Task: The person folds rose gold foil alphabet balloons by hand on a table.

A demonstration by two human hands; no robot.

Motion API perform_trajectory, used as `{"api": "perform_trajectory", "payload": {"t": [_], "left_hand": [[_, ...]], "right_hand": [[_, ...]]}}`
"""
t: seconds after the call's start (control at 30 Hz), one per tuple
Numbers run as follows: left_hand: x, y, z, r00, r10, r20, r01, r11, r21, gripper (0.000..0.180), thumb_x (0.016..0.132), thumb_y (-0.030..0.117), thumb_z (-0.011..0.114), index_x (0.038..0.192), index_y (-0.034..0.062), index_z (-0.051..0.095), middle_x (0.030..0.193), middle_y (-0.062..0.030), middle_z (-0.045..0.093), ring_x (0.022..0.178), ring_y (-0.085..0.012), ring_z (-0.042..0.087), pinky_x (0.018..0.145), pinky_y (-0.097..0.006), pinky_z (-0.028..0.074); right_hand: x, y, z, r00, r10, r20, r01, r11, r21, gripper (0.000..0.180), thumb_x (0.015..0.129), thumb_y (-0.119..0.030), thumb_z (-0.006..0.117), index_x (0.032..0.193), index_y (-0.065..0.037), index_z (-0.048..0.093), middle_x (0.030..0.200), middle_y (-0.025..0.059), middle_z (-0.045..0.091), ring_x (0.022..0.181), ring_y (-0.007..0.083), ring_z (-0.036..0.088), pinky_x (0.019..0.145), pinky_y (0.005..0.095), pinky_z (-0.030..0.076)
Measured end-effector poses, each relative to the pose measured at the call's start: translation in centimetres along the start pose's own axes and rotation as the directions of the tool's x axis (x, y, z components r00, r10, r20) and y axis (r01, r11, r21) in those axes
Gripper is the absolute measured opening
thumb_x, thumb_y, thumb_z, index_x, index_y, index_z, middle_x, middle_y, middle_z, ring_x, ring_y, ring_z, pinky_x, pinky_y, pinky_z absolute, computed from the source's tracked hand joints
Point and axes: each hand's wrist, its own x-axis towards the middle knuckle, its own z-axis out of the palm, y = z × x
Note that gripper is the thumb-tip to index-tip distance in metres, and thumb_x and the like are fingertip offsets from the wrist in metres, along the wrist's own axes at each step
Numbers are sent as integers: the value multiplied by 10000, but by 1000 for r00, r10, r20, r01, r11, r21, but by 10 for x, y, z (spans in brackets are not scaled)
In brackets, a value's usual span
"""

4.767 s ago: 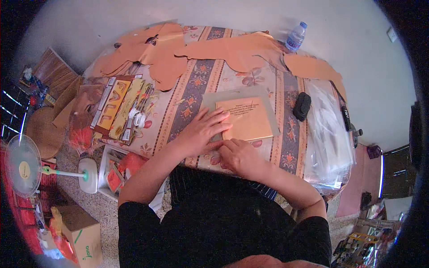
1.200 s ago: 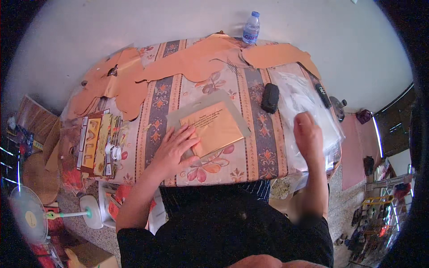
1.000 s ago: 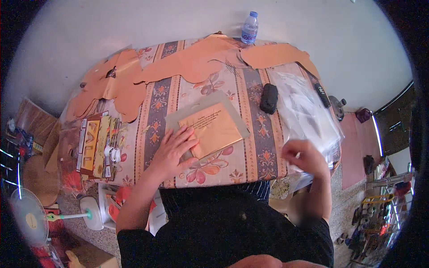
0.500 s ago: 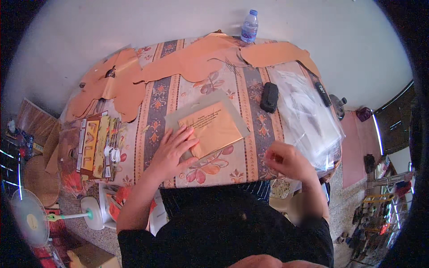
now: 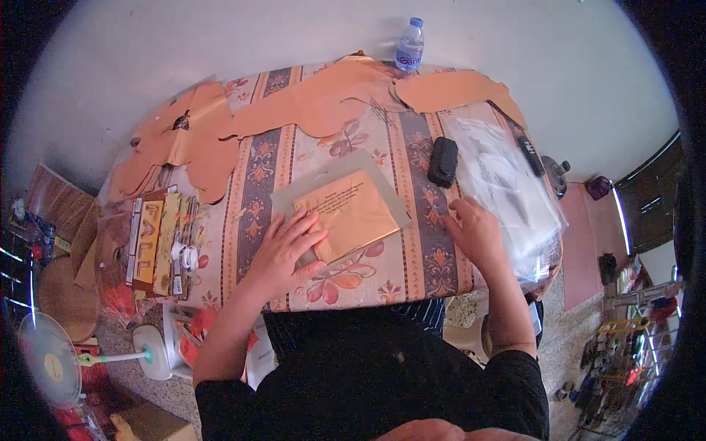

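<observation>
My left hand (image 5: 289, 248) lies with fingers spread on the left part of a clear flat plastic bag (image 5: 298, 193), which holds a folded orange-gold sheet (image 5: 346, 213) with small dark print. The bag lies aslant on the tablecloth in front of me. To its right, my right hand (image 5: 474, 228) hovers over or rests on the cloth, apart from the bag. Its thumb and forefinger are bent with a gap between them, and nothing shows in it. Just beyond that hand is a small black case (image 5: 443, 162). A stack of clear plastic bags (image 5: 507, 195) lies beside it.
Large orange cut-out shapes (image 5: 305, 103) spread along the far side. A water bottle (image 5: 410, 45) stands by the wall. Flat packaged goods (image 5: 154, 242) and a white coiled cable (image 5: 184, 256) lie at left; a black cutter-like tool (image 5: 529, 155) at right. A fan (image 5: 51, 360) stands lower left.
My right hand has moved away from me, up toward the black case, and its fingers have opened somewhat. The left hand and the bag have stayed in place.
</observation>
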Motion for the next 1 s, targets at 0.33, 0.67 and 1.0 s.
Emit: {"api": "perform_trajectory", "payload": {"t": [0.33,0.67,1.0], "left_hand": [[0,2,-2,1000,-5,8,5,1000,-9,560,787,327,684,1285,125,528,1473,-121,363,1400,-296,274,1122,-543,180],[-2,0,0,1000,6,-11,-6,1000,7,558,796,346,673,1288,124,527,1464,-125,372,1391,-303,287,1122,-544,183],[-1,1,0,1000,1,-19,-1,1000,12,574,775,316,701,1291,133,526,1466,-115,371,1394,-299,285,1112,-541,209]], "right_hand": [[-2,-1,11,999,-29,18,30,999,-39,197,820,-205,643,816,-27,560,820,159,614,775,361,614,670,450,478],[-3,-3,9,1000,-22,11,22,1000,-17,181,823,-196,637,824,-37,550,814,158,610,761,374,609,656,462,475],[-4,0,13,999,-34,-19,35,999,18,182,822,-186,630,822,-32,532,785,181,611,734,398,601,637,477,467]]}}
